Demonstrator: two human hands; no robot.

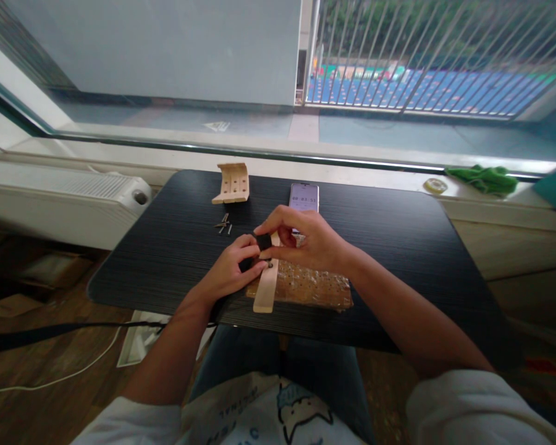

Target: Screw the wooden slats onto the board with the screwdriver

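Observation:
My left hand (234,266) and my right hand (306,241) meet over the near middle of the black table (167,247). Both are closed in a pinch on a small black piece (262,241) held at the top end of a pale wooden strip (266,287). The strip lies along the left edge of a perforated wooden board (310,285), which rests flat on the table under my right hand. What the black piece is I cannot make out.
A curved wooden part with holes (232,183) lies at the table's far edge, with several small screws (223,224) just in front of it. A phone (304,198) lies face up behind my hands. A white radiator (60,198) stands left; a green cloth (484,178) sits on the sill.

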